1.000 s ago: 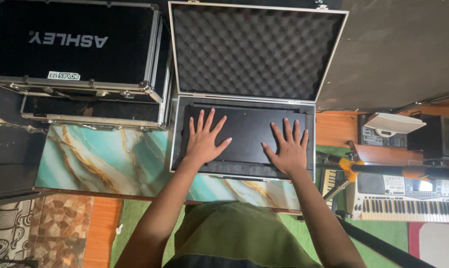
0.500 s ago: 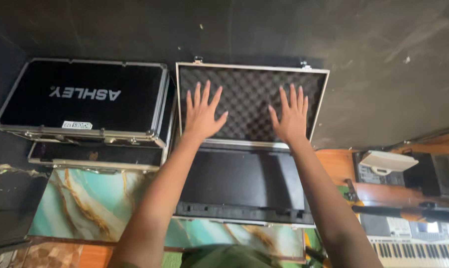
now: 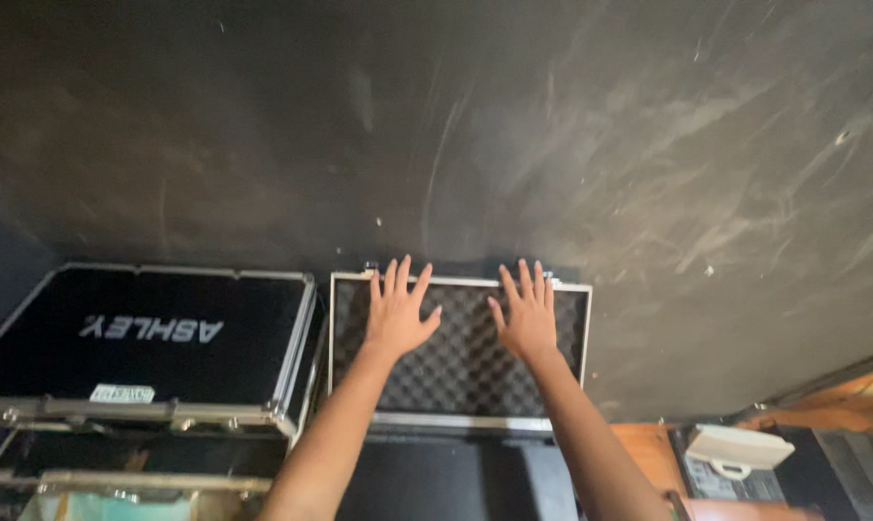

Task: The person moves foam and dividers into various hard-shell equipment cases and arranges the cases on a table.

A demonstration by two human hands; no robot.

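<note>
Wall: a dark, scuffed black wall fills the upper two thirds of the view, streaked with pale smears.
Change: a second ago both palms lay flat on the dark panel in the base of the open case; now they are raised against the foam inside the upright lid, and the view has tilted up so the base is mostly cut off at the bottom edge. In my judgement the attention has moved from the base to the lid.
Open case: a black flight case with silver metal edging stands open against the wall; its lid, lined with dark egg-crate foam, stands upright, with the base just below it.
Closed case: a second black flight case with silver edging and white lettering on its lid sits just to the left, touching or nearly touching the open one.
Other equipment: a white handled object on dark gear sits low at the right, on an orange-brown surface.
Left hand: the left hand is spread wide, fingers splayed, palm towards the foam near the lid's upper left; it grips nothing.
Right hand: the right hand is likewise spread and empty, palm towards the foam near the top centre; whether either palm presses the foam I cannot tell.
</note>
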